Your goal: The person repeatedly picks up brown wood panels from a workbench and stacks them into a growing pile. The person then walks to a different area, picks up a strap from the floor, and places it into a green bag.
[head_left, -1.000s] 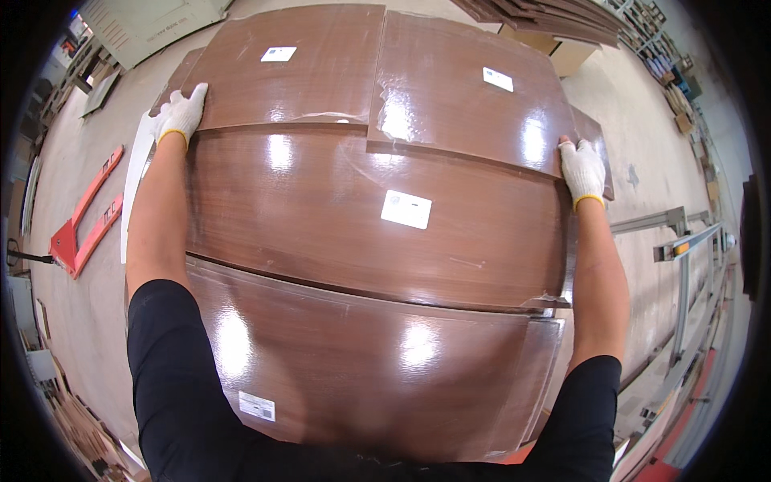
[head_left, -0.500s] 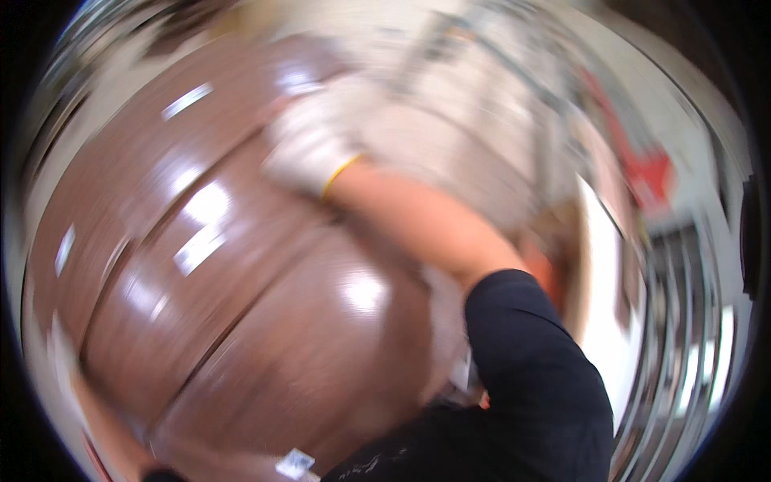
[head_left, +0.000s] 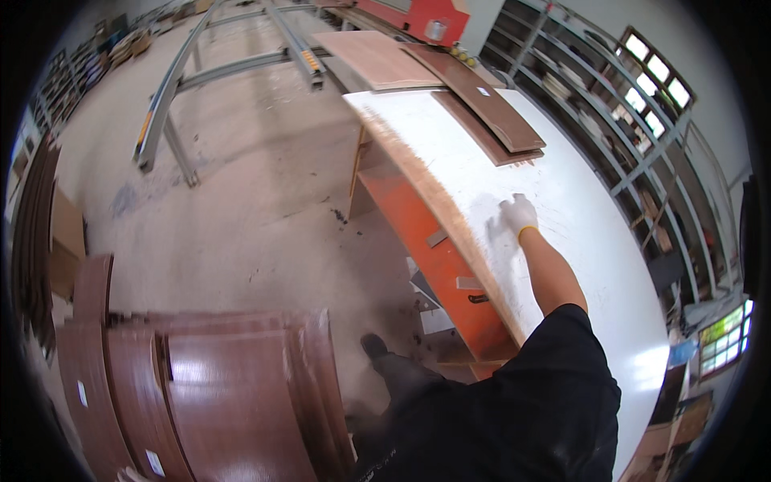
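My right hand (head_left: 520, 215), in a white glove with a yellow cuff, is over the white tabletop (head_left: 578, 273), fingers apart and holding nothing. The frame does not show clearly whether it touches the top. My left hand (head_left: 130, 475) barely shows at the lower left edge. Its gloved fingers are by the stack of glossy brown panels (head_left: 233, 386), and the rest is cut off. White labels are stuck on some panels. Farther along the tabletop lie two long brown boards (head_left: 482, 96), partly overlapping, beside a paler flat sheet (head_left: 377, 60).
Under the tabletop is an orange shelf (head_left: 434, 261) with small offcuts and a dark-handled tool. A grey metal frame (head_left: 233, 68) stands on the floor at far left. Metal racks (head_left: 594, 96) line the right wall, and a red machine (head_left: 422, 18) is at the back.
My view has swung right from the brown panels to the white tabletop. My right hand has left the panels and is over the tabletop. My left hand stays near the panels.
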